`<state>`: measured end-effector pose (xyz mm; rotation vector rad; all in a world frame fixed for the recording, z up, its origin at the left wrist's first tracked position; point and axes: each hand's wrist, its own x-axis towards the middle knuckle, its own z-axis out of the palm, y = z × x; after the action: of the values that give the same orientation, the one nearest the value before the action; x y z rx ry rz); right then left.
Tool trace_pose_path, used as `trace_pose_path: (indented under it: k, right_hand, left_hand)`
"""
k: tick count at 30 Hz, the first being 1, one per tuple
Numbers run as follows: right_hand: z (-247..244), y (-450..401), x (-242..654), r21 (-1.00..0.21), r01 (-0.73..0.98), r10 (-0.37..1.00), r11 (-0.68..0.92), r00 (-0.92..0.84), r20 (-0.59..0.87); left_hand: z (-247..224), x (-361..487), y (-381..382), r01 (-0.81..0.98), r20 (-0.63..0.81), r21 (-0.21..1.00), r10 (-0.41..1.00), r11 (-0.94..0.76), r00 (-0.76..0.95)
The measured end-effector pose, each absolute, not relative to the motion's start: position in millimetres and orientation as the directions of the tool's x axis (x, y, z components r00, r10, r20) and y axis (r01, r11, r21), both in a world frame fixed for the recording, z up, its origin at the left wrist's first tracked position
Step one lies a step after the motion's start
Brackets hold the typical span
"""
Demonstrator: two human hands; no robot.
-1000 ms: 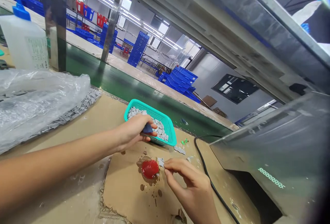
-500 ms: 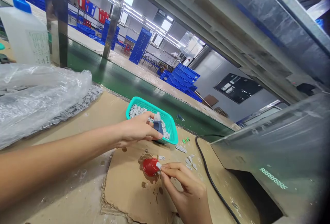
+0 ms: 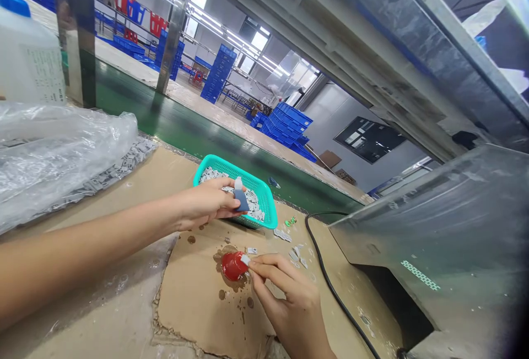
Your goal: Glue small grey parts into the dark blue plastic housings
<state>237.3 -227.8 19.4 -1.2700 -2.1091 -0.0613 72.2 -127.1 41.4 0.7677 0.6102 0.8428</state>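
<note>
My left hand [image 3: 209,200] is closed on a small dark blue-grey plastic piece [image 3: 241,202] with a whitish knob at its top. It hovers over the near side of a teal basket [image 3: 270,205], which holds many small white and grey parts. Between thumb and fingers, my right hand [image 3: 289,293] pinches a small white plastic piece [image 3: 245,260]. That piece is at the edge of a small red cup [image 3: 231,267]; whether it touches the cup, I cannot tell. Wet spots surround the cup on a cardboard sheet [image 3: 198,298].
Loose white pieces [image 3: 297,255] and green bits [image 3: 291,221] lie right of the basket, near a black cable [image 3: 326,276]. Plastic sheeting [image 3: 61,155] covers parts at left, below a blue-capped bottle [image 3: 28,56]. A metal panel [image 3: 446,238] stands at right; a green belt [image 3: 185,122] runs behind.
The whole view has shifted slightly. My left hand has turned, showing more of the dark piece's flat face. My right hand still keeps the white piece at the red cup.
</note>
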Motion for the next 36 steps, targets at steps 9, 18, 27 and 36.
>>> trace_pose_path:
  k: [9,18,27,36]
  right_hand:
    - [36.2,-223.2,238.6,-0.365,0.787,0.801,0.497,-0.255,0.542]
    - [46.0,-217.2,251.1,-0.545,0.686,0.831,0.482,-0.163,0.531]
    - [44.1,-196.9,243.0,-0.768,0.440,0.863,0.466,-0.033,0.505]
    - [38.7,-199.8,242.7,-0.745,0.487,0.867,0.456,-0.050,0.497]
  left_hand:
    - [35.8,72.8,-127.2,-0.309,-0.198,0.888,0.888,0.342,0.415]
    - [30.0,72.9,-127.1,0.005,0.026,0.999,0.879,-0.032,0.476]
    - [31.8,78.8,-138.1,-0.005,0.124,0.989,0.826,-0.146,0.551]
    - [32.4,81.1,-141.5,0.064,0.106,0.982,0.803,-0.176,0.587]
